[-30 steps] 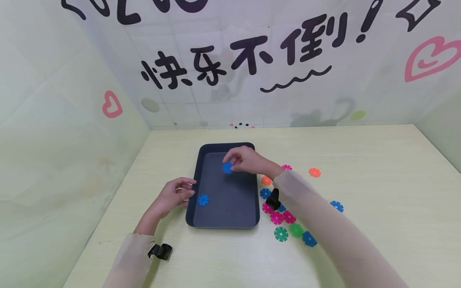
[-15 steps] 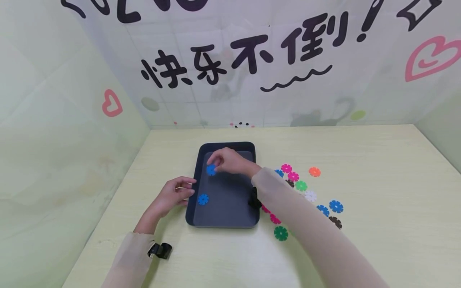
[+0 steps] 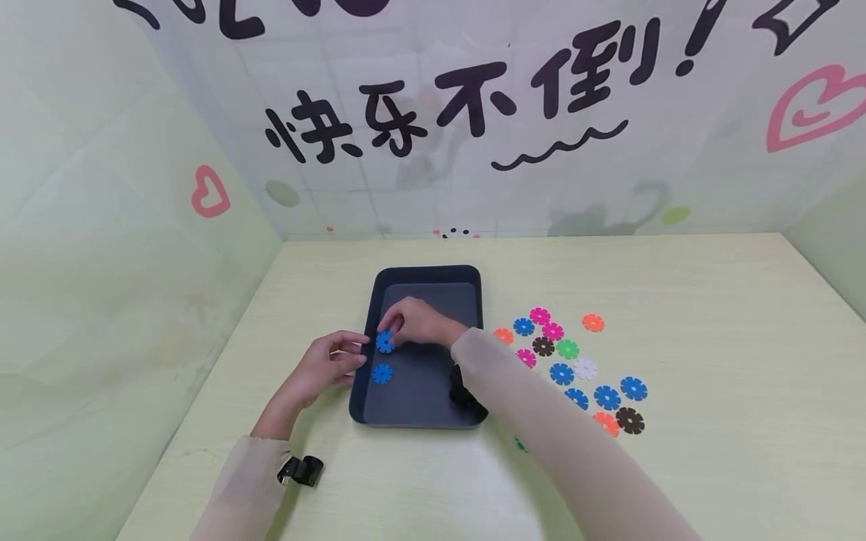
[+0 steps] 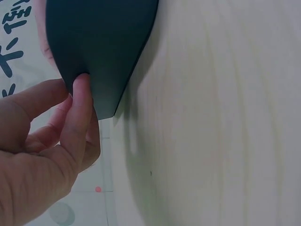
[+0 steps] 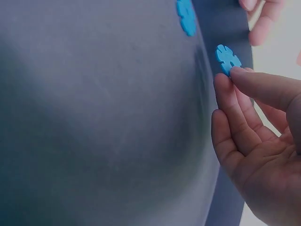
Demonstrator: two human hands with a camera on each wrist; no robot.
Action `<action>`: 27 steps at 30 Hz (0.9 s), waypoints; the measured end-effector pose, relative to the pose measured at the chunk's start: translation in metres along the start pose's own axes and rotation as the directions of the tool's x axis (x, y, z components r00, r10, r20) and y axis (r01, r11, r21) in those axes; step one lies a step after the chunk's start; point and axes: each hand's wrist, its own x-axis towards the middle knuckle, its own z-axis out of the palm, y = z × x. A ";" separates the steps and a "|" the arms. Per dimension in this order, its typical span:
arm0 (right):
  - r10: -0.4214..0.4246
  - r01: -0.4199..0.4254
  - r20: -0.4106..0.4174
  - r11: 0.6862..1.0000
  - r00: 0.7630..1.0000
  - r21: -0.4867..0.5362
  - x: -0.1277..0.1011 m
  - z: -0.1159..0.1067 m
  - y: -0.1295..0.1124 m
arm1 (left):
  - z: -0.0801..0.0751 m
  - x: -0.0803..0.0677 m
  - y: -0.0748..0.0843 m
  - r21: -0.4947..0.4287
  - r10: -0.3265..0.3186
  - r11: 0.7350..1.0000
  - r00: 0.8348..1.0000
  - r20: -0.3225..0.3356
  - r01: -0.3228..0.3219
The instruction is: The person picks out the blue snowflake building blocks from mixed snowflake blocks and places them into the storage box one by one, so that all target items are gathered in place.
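R hand (image 3: 418, 324) brought blue disc (image 3: 385, 342) down to tray's (image 3: 426, 275) left side

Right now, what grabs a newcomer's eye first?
The right hand pinching a blue disc over the dark tray at table centre, just above a second blue disc. The left hand holds the tray's left rim; coloured discs lie scattered right of the tray.

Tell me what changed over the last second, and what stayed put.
The right hand, pinching a blue disc, carried it from the middle of the dark tray toward the tray's near-left side, close to the other blue disc lying there. The left hand stayed at the tray's left rim, and that lying disc did not move.
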 end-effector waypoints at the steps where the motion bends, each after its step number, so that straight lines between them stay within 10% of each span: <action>1: 0.004 -0.004 0.003 1.000 1.000 0.003 0.000 0.001 0.000 | 0.000 0.000 0.000 -0.002 0.002 1.000 1.000 0.000 -0.002; 27: -0.024 0.024 -0.009 0.999 1.000 -0.036 0.002 0.018 0.005 | 0.001 -0.001 0.001 0.005 0.006 1.000 1.000 -0.004 -0.006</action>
